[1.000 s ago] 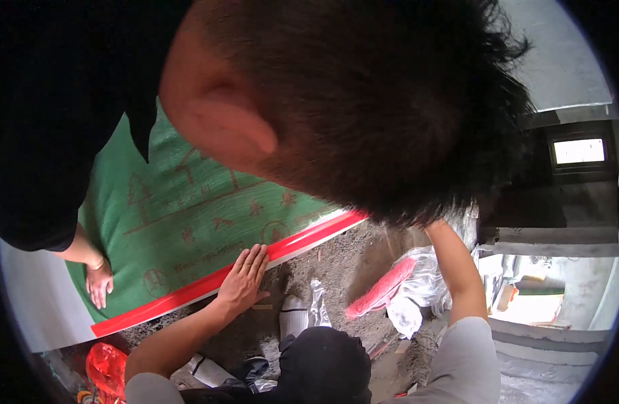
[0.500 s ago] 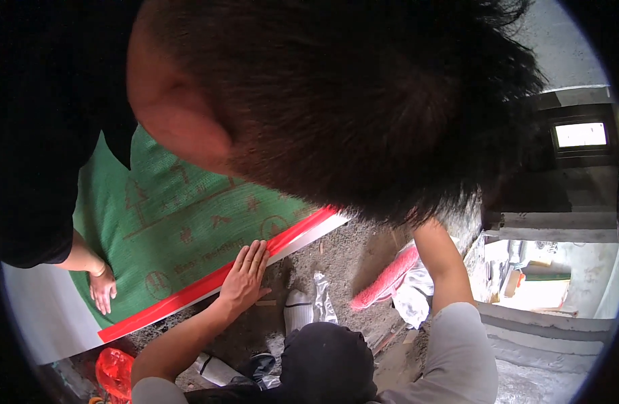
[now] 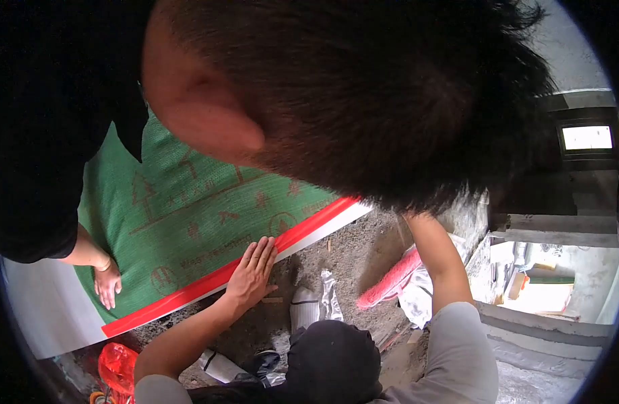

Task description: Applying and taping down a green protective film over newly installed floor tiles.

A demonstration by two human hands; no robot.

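A green woven protective sheet point(image 3: 208, 232) with printed figures and a red border lies at the left, its white edge strip showing along the near side. My left hand point(image 3: 253, 273) rests flat on the red border, fingers stretched out and nothing gripped. My right forearm point(image 3: 441, 259) reaches forward on the right; its hand is hidden behind a co-worker's head point(image 3: 350, 94), so its fingers cannot be seen. The co-worker's hand point(image 3: 107, 286) presses flat on the sheet's left part.
Rough grey floor point(image 3: 323, 252) lies beyond the sheet's edge. A fuzzy pink-red roll point(image 3: 390, 279) and crumpled clear plastic point(image 3: 331, 296) lie on it. A red translucent plastic object point(image 3: 117, 367) sits at lower left. Concrete-like ledges point(image 3: 545, 337) are at right.
The view has shifted slightly, and the co-worker's head appears a little farther right. My left hand stays flat on the red border.
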